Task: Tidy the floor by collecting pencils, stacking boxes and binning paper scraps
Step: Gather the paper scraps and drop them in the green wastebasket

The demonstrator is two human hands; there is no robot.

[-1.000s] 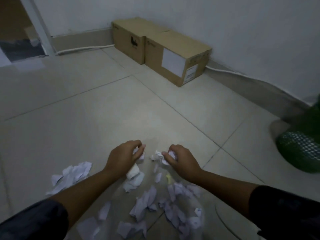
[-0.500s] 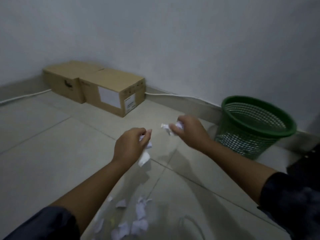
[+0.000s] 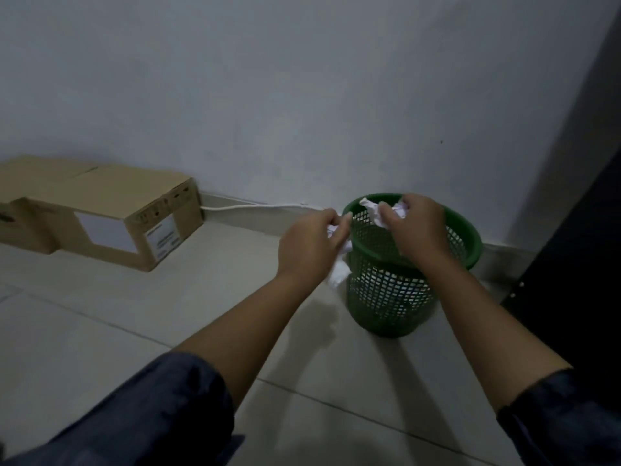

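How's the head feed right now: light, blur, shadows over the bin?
Head view: dim, bluish light; arm shadows fall on the floor tiles below the green basket; paper scraps in the right hand read soft; wide-angle bending at the edges.

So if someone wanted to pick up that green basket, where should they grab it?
Probably by the thick solid rim of the green basket, on its right side, coming from above. The basket stands upright with its mouth open, and the rim's left side is crowded by the left hand and right hand, both holding paper scraps. The mesh wall looks flimsier.
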